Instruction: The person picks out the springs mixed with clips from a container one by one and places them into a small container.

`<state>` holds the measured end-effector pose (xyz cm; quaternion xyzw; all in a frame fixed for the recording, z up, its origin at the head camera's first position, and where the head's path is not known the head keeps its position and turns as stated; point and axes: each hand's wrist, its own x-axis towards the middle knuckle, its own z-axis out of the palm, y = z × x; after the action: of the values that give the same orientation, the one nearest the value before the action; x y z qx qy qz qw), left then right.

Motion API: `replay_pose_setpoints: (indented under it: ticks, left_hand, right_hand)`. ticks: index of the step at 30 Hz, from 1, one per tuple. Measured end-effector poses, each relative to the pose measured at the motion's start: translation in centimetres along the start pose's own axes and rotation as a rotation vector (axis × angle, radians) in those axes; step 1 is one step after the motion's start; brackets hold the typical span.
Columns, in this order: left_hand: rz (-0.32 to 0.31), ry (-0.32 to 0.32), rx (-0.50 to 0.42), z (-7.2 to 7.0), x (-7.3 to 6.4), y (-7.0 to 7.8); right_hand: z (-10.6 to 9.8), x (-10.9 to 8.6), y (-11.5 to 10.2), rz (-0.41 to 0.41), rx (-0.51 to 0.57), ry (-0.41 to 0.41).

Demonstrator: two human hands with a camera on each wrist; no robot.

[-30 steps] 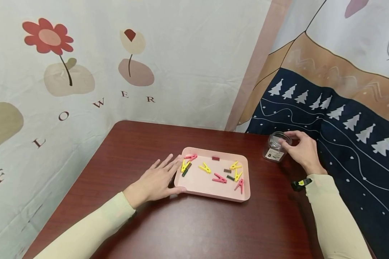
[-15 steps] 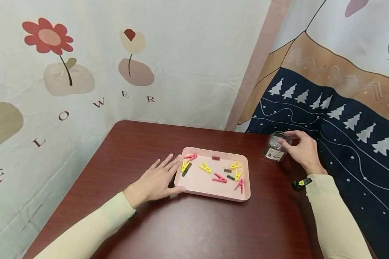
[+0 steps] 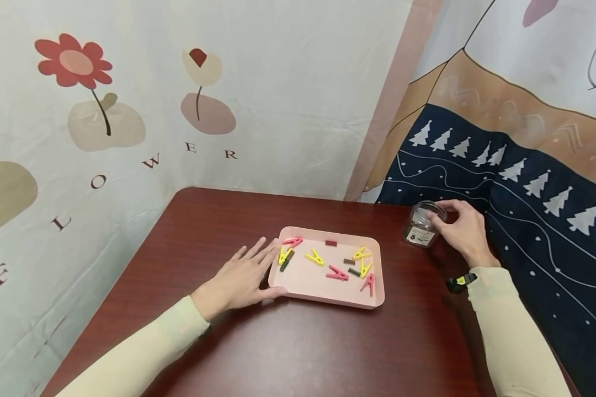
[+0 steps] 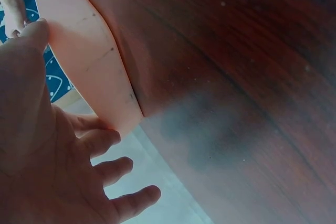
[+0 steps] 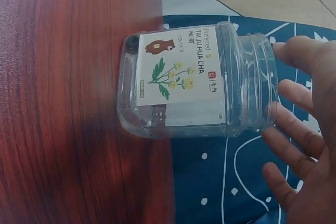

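Observation:
On the table lies a shallow pink tray (image 3: 310,284) with small plastic clips and coil springs in it. Yellow clips (image 3: 315,257) and pink clips (image 3: 337,273) are scattered about, among a red spring (image 3: 330,243), a brown spring (image 3: 349,262) and dark green springs (image 3: 354,272). My left hand (image 3: 240,278) rests along the tray's left side, fingers spread, thumb by the near rim. Off to the right, my right hand (image 3: 464,231) holds the neck of a clear lidless jar (image 5: 181,77) by thumb and fingers. A dark piece (image 5: 132,43) shows at the jar's bottom.
The brown wooden table (image 3: 218,215) meets a pale flower-printed curtain (image 3: 298,110) at the back. A dark blue cloth with white trees (image 3: 526,231) hangs by the right edge, close behind the jar and right arm.
The head view has shifted very slightly. Both hands, the tray and the jar stay as they were.

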<state>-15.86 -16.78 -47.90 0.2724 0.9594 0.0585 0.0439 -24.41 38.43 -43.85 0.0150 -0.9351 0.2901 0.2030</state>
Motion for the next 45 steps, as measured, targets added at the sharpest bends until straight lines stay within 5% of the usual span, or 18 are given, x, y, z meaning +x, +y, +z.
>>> replay_pose_setpoints:
  ticks: [22, 45]
  left_hand:
    - [0.004, 0.004, -0.003, -0.1, 0.1, -0.1]
    - [0.003, 0.009, 0.001, -0.1, 0.0, -0.1]
  right_hand:
    - [1.1, -1.9, -4.7, -0.125, -0.004, 0.036]
    - [3.6, -3.5, -10.8, -0.255, -0.041, -0.088]
